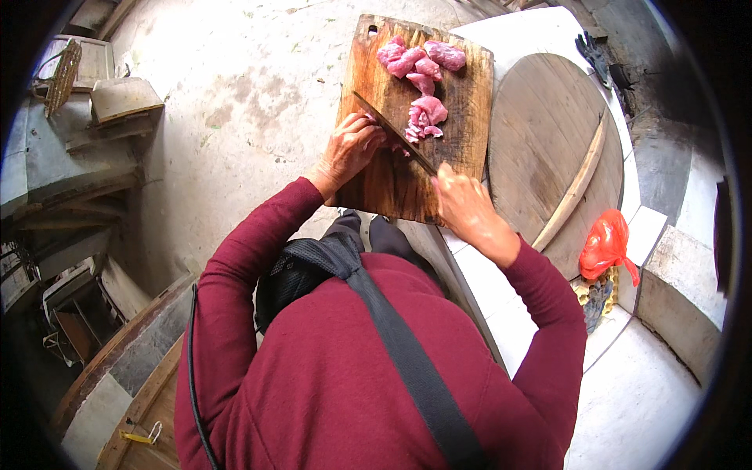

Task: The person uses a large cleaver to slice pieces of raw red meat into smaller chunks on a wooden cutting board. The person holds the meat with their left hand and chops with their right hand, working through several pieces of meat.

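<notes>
A thick wooden cutting board [470, 102], stained dark in its middle, carries the work. My right hand [468, 205] is wrapped round the handle of a long-bladed knife [399, 139], whose blade slants up and left across the board. Beside the blade, at the board's left edge, my left hand [352, 149] has its fingers curled down on a piece of meat, mostly hidden beneath them. Further up the board lie chunks of raw pink meat [406, 59], with a cut heap of meat [425, 114] below them, just right of the blade. Small scraps lie by the knife.
Right of the board, a round wooden lid [540, 117] with a curved bar handle [576, 184] rests on a white tiled counter [501, 313]. A red plastic bag [607, 243] sits further right. Dark gloves [594, 59] lie at the far right. Wooden stools [125, 100] stand at left on the concrete floor [235, 102].
</notes>
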The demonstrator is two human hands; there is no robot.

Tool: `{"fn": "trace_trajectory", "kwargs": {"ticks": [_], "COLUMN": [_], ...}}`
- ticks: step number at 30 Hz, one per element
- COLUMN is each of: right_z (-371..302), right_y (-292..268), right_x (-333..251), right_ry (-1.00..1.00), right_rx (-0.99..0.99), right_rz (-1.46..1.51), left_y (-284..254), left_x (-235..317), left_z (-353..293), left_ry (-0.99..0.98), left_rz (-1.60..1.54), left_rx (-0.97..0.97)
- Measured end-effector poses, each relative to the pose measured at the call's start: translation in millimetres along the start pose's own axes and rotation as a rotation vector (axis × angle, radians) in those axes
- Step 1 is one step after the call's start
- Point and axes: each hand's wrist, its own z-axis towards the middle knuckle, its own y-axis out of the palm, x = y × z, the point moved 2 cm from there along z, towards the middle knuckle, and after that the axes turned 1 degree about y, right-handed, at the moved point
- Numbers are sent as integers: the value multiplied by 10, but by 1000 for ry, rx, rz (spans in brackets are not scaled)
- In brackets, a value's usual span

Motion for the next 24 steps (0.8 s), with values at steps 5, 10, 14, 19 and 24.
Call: {"fn": "trace_trajectory", "kwargs": {"ticks": [5,10,14,19,24], "right_z": [627,482,14,-69,239], "right_y": [232,259,41,12,163], "right_x": [-173,-117,69,41,85], "right_ry": [-322,-398,-8,-80,-1], "right_rx": [305,372,-120,8,178], "right_rz": [-68,-194,-163,-186,-128], "left_y": [33,-3,-43,-62,-8], "left_x": [-44,-31,-34,-46,-45], "left_z": [14,-11,-21,-40,-31], "left_ry": [-9,34,29,32,39], "left_rz": [4,68,43,31,30], "left_rx": [-23,-45,-52,-51,-26]}}
